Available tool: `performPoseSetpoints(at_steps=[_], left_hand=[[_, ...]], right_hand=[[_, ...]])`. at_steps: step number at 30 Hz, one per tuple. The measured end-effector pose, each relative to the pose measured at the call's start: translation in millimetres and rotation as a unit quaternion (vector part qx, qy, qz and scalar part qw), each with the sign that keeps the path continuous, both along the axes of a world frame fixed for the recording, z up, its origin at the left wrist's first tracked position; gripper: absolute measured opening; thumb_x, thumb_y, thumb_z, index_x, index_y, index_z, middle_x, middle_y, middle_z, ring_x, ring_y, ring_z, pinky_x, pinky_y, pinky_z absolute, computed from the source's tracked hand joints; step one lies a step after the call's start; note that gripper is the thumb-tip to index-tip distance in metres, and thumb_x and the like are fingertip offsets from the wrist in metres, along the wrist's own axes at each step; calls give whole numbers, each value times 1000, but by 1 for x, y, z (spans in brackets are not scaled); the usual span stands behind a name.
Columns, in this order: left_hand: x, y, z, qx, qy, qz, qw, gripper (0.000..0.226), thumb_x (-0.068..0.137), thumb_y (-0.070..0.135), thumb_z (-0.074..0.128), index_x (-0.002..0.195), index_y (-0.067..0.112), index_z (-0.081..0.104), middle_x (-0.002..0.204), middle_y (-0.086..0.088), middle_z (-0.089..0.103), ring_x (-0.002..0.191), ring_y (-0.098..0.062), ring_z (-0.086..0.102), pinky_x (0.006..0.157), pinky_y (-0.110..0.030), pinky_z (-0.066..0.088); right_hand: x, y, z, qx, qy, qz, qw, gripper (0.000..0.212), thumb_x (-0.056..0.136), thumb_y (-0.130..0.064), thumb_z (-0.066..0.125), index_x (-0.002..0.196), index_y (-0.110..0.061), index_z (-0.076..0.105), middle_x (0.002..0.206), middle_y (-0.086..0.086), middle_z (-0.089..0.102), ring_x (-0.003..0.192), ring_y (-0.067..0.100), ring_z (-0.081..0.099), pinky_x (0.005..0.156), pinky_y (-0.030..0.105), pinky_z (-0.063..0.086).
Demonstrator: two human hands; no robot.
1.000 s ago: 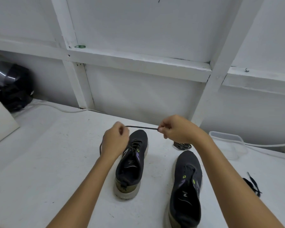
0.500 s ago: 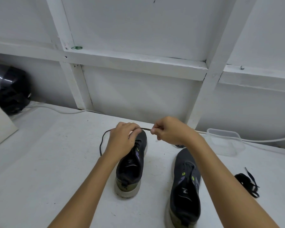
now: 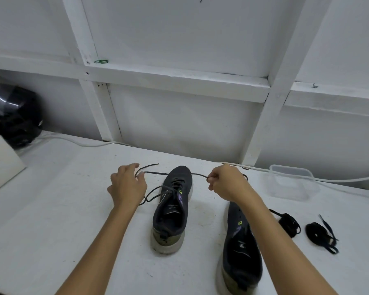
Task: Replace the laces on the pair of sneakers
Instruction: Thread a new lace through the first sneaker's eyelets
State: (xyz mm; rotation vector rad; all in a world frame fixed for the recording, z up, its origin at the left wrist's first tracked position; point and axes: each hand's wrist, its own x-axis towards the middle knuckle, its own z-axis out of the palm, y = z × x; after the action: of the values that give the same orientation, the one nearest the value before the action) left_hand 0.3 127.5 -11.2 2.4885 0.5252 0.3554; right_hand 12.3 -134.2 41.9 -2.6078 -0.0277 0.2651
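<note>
Partly hidden, your right sneaker (image 3: 241, 248) sits under your right forearm, so its lace holes cannot be seen, and its heel is cut off by the bottom edge. On the far left a dark, shiny thing (image 3: 13, 116) is too dim to name. The table (image 3: 51, 209) is white and a bit rough with small specks. Both sneakers are dark soft cloth with pale thick soles. The left sneaker (image 3: 172, 211) stands in the middle, toe pointing away from you. A thin dark lace (image 3: 156, 193) runs through its holes and stretches across the toe. Your right hand (image 3: 226, 184) pinches one end. Your left hand (image 3: 127, 187) holds the other part in loosely curled fingers. Two bundles of black laces (image 3: 320, 233) lie coiled at the right, near a clear plastic box (image 3: 290, 182).
</note>
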Motion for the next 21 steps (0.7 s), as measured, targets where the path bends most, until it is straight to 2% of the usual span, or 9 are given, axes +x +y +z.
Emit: performPoseSetpoints(at_steps=[1,3,5,7,10,13,18,21], left_hand=[[-4,-4,-1,12,-38,-26,999,31,99,26,57,129,22,61,130,-4,56,122,-30,47,93,-49,42],[-10,-13,0,3,-106,-139,984,28,95,23,62,123,24,64,120,5,59,114,-23,51,91,-45,47],[-14,-18,1,-24,-73,-279,957,20,93,21,62,109,31,69,104,20,61,103,-10,56,90,-37,50],[-17,-22,2,-18,-2,-360,933,24,90,20,63,107,35,71,97,28,58,99,-2,55,90,-31,51],[-16,-24,0,21,31,-378,925,31,85,27,68,113,40,70,97,29,54,98,-1,52,86,-28,49],[-15,-30,-6,57,32,-360,931,23,86,32,71,106,42,73,100,27,55,97,-1,55,82,-27,50],[-25,-40,-24,-21,-43,-307,951,19,86,20,74,98,33,77,98,22,68,92,-2,62,81,-28,52],[-29,-51,-26,-29,-82,-274,958,18,86,18,75,97,31,77,95,21,70,91,-5,62,80,-28,53]], right_hand=[[-2,3,-5,39,-12,-35,999,16,99,-20,59,103,-20,75,98,-3,74,93,17,65,79,29,49],[-7,11,-15,145,-19,-104,984,13,97,-25,64,101,-20,76,93,-3,71,89,16,63,77,28,46],[-12,22,-23,280,21,-169,945,9,94,-23,70,93,-17,76,88,1,72,79,15,64,72,31,56],[-17,33,-31,357,61,-211,908,7,92,-15,71,86,-15,73,81,5,71,68,14,64,65,29,60],[-21,45,-43,385,79,-235,889,7,91,-9,71,85,-12,71,80,8,72,67,15,66,67,33,64],[-24,53,-52,384,85,-230,890,9,88,-5,72,82,-12,70,83,10,72,72,20,70,72,38,64],[-19,57,-59,353,63,-196,913,8,88,-9,74,94,-13,73,100,9,74,92,24,73,85,42,62],[-13,52,-57,343,61,-174,921,6,90,-9,73,94,-13,73,94,9,74,86,24,73,78,41,64]])
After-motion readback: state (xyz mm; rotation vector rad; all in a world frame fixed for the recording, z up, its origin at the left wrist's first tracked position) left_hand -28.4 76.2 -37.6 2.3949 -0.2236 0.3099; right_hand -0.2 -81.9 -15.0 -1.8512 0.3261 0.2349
